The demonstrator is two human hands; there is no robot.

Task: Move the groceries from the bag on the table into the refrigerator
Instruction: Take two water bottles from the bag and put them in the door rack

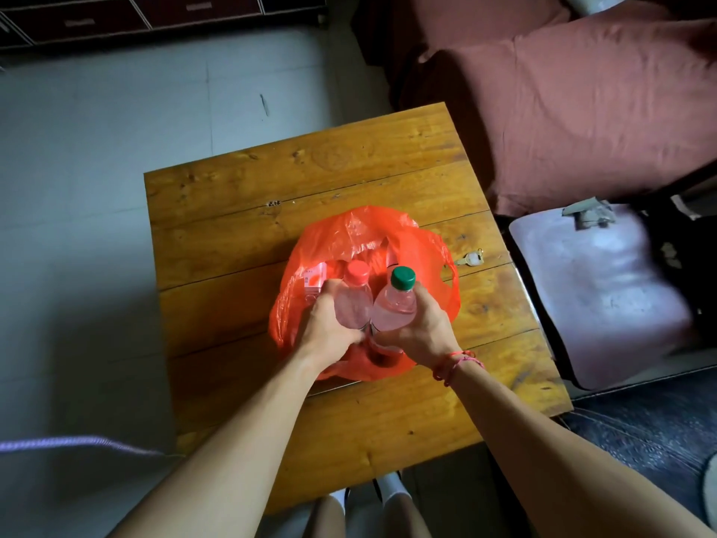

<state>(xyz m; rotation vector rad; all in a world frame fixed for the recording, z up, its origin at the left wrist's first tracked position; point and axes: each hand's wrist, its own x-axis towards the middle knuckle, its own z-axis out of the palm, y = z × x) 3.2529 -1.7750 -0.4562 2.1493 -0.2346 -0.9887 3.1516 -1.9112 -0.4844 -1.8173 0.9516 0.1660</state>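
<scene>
An orange plastic bag (349, 234) stands open on the wooden table (310, 188). My left hand (329, 324) grips a clear bottle with a red cap (357, 273), upright in the bag's mouth. My right hand (423, 328) grips a clear bottle with a green cap (402, 277) right beside it; the two bottles touch. A small red-and-white carton (315, 281) lies inside the bag at the left, partly hidden by my left hand. The refrigerator is not in view.
A key (471, 259) lies on the table just right of the bag. A reddish-brown sofa cushion (582, 110) is at the back right, a worn stool seat (597, 293) right of the table. A dark drawer cabinet (155, 13) stands across the grey floor.
</scene>
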